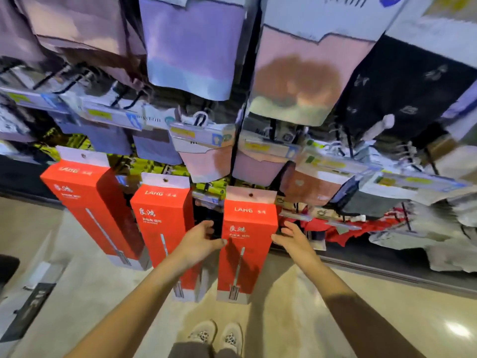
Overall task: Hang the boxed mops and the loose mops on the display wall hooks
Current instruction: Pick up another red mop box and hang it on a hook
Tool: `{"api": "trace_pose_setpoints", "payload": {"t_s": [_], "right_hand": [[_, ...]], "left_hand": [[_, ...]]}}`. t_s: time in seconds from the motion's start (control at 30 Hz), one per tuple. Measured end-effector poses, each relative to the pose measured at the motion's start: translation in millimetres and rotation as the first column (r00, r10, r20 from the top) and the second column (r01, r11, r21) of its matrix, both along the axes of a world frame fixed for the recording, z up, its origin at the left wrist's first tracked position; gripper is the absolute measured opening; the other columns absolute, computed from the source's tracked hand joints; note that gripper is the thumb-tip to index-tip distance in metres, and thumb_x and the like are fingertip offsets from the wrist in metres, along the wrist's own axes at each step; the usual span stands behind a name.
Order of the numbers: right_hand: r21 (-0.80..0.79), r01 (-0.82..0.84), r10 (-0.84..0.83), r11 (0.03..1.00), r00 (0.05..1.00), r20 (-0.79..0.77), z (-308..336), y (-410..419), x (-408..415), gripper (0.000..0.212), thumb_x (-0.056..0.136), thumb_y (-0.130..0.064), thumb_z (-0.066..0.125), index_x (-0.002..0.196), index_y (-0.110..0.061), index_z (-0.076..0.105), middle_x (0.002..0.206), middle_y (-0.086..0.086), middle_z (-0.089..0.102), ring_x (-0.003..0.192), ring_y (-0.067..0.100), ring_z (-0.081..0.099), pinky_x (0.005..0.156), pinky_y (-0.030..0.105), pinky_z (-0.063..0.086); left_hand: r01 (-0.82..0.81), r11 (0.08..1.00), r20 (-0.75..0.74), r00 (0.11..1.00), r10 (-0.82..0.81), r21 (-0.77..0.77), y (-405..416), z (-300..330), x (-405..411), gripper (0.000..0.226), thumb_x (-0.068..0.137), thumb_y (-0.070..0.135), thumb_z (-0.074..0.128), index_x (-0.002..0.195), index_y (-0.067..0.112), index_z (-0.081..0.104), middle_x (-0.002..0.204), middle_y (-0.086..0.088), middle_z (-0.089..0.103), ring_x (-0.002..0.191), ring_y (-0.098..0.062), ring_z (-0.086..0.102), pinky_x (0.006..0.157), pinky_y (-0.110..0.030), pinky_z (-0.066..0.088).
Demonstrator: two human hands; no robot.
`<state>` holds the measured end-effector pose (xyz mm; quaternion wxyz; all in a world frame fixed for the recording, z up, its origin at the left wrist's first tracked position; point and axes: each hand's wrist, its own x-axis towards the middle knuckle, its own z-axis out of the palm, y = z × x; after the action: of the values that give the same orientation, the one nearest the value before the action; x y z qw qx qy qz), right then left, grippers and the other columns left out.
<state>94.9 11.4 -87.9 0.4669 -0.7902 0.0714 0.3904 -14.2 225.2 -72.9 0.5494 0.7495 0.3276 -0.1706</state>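
Three tall red mop boxes hang by their white header tabs on the display wall: a left box [90, 202], a middle box [162, 223] and a right box [245, 241]. My left hand [198, 240] rests its fingers against the left edge of the right box, fingers spread. On that box's other side, my right hand [294, 237] touches the edge with its fingers apart. Neither hand closes around the box. The hook through the right box's tab hole [251, 195] is mostly hidden.
Packaged cloths and towels [193, 47] hang in rows above, with price-tag rails [204, 135] jutting out. Red items [335, 228] lie low on the right. A dark flat package [28, 306] lies on the beige floor at the left. My shoes [216, 334] stand below.
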Motion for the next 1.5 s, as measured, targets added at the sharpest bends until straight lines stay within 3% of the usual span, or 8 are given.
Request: {"api": "trace_pose_setpoints", "payload": {"t_s": [0.17,0.27,0.53,0.67,0.83,1.0,1.3,1.5], "right_hand": [[0.006,-0.124,0.124,0.992,0.991,0.048,-35,9,33,0.107,0.075,-0.019,0.079,0.153,-0.015,0.006,0.159,0.004,0.017,0.144,0.027,0.023,0.114,0.044,0.029],[0.013,-0.158,0.157,0.987,0.985,0.074,-50,15,45,0.113,0.071,-0.013,0.082,0.152,-0.013,0.003,0.149,-0.003,0.033,0.136,0.017,0.035,0.112,0.038,0.031],[0.044,-0.224,0.213,0.974,0.960,0.180,-73,13,53,0.079,0.065,0.007,0.081,0.112,-0.042,0.040,0.105,-0.012,0.060,0.087,-0.011,0.062,0.075,0.013,0.052],[-0.036,-0.240,0.242,0.970,0.949,0.201,-73,9,43,0.086,0.058,-0.011,0.088,0.113,-0.054,0.040,0.123,0.002,0.050,0.111,0.017,0.055,0.098,0.043,0.048],[-0.026,-0.229,0.230,0.973,0.959,0.167,-72,-5,20,0.099,0.046,-0.023,0.090,0.130,-0.032,0.041,0.126,-0.005,0.051,0.117,0.016,0.052,0.099,0.048,0.048],[-0.053,-0.193,0.199,0.980,0.967,0.159,-61,-20,-8,0.091,0.050,-0.004,0.090,0.127,-0.025,0.046,0.116,-0.009,0.061,0.111,0.015,0.058,0.092,0.036,0.051],[-0.047,-0.013,0.022,0.999,0.980,0.196,10,-56,-71,0.091,0.055,0.000,0.088,0.131,-0.027,0.047,0.105,-0.006,0.063,0.086,0.000,0.056,0.059,0.000,0.042],[0.064,0.130,-0.143,0.989,0.943,0.300,106,-83,-126,0.091,0.051,-0.011,0.091,0.130,-0.029,0.050,0.115,-0.010,0.065,0.112,0.007,0.058,0.092,0.019,0.042]], "left_hand": [[0.062,0.998,0.098,0.993,-0.060,-0.020,9,-48,52,0.068,0.074,0.008,0.078,0.132,0.004,0.042,0.124,-0.008,0.054,0.117,-0.024,0.052,0.097,-0.033,0.042],[0.080,0.996,0.141,0.987,-0.075,-0.026,15,-72,68,0.064,0.067,0.003,0.081,0.120,0.009,0.047,0.115,-0.002,0.058,0.111,-0.022,0.057,0.091,-0.030,0.044],[0.138,0.984,0.165,0.979,-0.118,-0.112,22,-98,68,0.085,0.053,0.010,0.084,0.125,0.023,0.040,0.123,0.000,0.055,0.115,-0.018,0.055,0.100,-0.040,0.046],[0.219,0.976,0.163,0.962,-0.217,0.006,21,-93,58,0.097,0.057,0.014,0.088,0.139,0.016,0.037,0.131,-0.002,0.044,0.120,-0.017,0.047,0.104,-0.034,0.040],[0.259,0.965,0.162,0.951,-0.264,0.053,17,-89,31,0.094,0.059,0.017,0.088,0.136,0.025,0.036,0.129,0.007,0.051,0.121,-0.013,0.049,0.104,-0.035,0.041],[0.318,0.936,0.129,0.932,-0.338,0.149,5,-78,9,0.093,0.056,0.022,0.089,0.135,0.023,0.039,0.120,0.010,0.059,0.113,-0.010,0.054,0.089,-0.024,0.041],[0.481,0.844,0.155,0.839,-0.522,0.240,-20,-6,-7,0.097,0.054,0.024,0.088,0.137,0.020,0.039,0.130,0.003,0.059,0.121,-0.015,0.054,0.095,-0.029,0.044],[0.585,0.762,0.225,0.732,-0.643,0.276,-32,97,-20,0.095,0.056,0.028,0.089,0.137,0.024,0.040,0.127,0.010,0.057,0.112,-0.007,0.054,0.090,-0.023,0.041]]}}
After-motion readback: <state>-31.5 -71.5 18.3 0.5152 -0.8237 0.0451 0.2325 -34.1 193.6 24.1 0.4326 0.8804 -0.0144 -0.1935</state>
